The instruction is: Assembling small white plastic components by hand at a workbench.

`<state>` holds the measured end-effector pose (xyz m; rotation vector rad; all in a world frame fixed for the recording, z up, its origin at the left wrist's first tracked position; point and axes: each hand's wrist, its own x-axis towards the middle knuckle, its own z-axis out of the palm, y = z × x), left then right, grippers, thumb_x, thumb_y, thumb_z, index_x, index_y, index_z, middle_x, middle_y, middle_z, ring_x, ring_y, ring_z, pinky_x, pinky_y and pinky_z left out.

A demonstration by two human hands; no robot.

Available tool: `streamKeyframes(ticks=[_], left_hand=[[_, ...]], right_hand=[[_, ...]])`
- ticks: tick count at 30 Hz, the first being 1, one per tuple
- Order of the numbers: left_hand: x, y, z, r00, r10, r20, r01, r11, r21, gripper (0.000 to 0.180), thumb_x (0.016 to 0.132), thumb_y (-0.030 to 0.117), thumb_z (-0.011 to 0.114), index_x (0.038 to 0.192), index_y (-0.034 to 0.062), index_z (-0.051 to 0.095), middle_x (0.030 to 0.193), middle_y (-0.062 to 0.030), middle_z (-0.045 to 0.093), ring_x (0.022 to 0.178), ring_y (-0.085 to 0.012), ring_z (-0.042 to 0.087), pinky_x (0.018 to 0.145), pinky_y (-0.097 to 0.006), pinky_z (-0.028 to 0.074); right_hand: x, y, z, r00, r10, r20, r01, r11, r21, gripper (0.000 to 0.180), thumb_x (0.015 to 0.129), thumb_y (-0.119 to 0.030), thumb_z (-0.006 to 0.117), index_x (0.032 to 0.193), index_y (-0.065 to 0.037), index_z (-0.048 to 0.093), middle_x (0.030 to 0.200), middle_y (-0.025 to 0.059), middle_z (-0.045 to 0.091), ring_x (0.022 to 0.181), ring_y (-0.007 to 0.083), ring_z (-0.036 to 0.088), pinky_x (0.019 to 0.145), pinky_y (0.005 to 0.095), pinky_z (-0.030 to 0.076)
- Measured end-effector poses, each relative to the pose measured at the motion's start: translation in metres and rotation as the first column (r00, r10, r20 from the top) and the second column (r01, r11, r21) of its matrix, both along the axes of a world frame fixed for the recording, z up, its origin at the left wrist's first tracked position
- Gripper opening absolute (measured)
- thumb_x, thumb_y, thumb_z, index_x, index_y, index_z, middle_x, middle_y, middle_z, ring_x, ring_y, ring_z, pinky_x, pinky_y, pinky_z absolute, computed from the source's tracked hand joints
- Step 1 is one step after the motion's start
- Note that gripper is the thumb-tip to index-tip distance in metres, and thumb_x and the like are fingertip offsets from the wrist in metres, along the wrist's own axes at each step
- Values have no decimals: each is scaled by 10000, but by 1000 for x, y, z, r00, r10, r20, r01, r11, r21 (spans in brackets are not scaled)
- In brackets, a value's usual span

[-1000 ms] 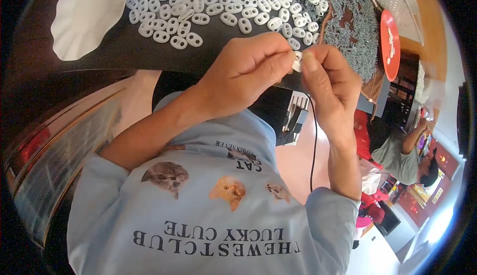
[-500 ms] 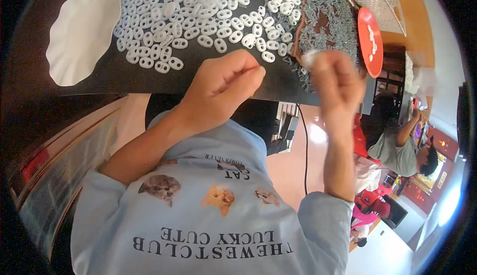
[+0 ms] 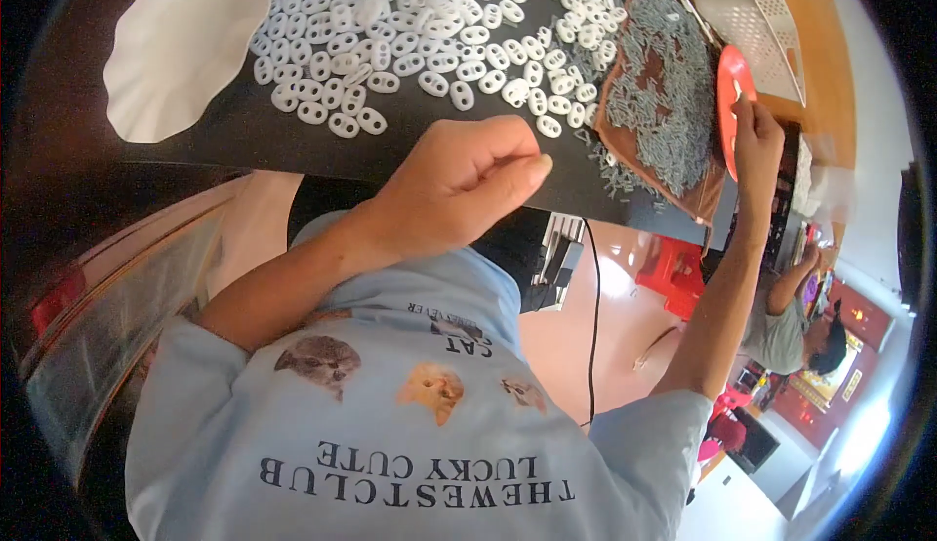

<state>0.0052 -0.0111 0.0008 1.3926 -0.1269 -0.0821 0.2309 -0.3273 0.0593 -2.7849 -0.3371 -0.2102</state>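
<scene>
The right hand [image 3: 759, 141] has its fingertips bunched close over the red plate [image 3: 732, 59]. I can't tell if they are pinching anything. Small white bits [image 3: 737, 90] show on the plate, right by the fingertips. The left hand [image 3: 468, 187] is curled up in front of the table [image 3: 322, 155], thumb against the pointer finger. I can't see if something is tucked inside.

Past the left hand, lots of white two-hole ovals [image 3: 442, 28] lie in a big heap on the dark table. Between that heap and the red plate, thin grey pegs [image 3: 673, 82] are spread over a brown mat [image 3: 698, 204], and some have spilled off it. A white wavy dish [image 3: 185, 48] sits left of the ovals. A white basket [image 3: 737, 9] full of holes is beyond the plate.
</scene>
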Motion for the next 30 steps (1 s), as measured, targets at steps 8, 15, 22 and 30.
streamKeyframes(ticks=[8,15,22,30], left_hand=[[1,-1,-1,1000,-15,-1,15,1000,0,138,910,101,527,798,22,515,611,36,447,549,-31,372,481,-220,315],[2,-1,-4,992,54,117,-61,996,60,126,889,80,548,784,16,520,594,-5,455,535,-64,409,475,-250,344],[5,2,-2,987,56,148,-66,996,61,141,873,90,567,762,14,526,590,-52,475,511,-115,443,470,-286,361],[6,2,-4,985,69,161,-79,995,59,148,864,86,573,746,14,521,590,-66,475,500,-139,445,463,-298,355]], right_hand=[[-44,158,-2,779,625,45,-626,776,76,162,892,-124,552,1001,-14,598,773,49,548,666,156,515,618,269,419],[-39,211,-4,641,764,76,-747,644,-164,86,817,-75,570,882,-20,579,766,158,525,691,365,551,612,417,444],[-43,205,-12,669,743,-5,-738,664,-121,185,831,-58,582,1016,-64,592,832,106,526,716,278,573,623,352,447],[-52,226,0,673,738,-47,-724,644,-248,72,814,-82,572,820,-12,554,765,157,522,695,363,556,605,420,446]])
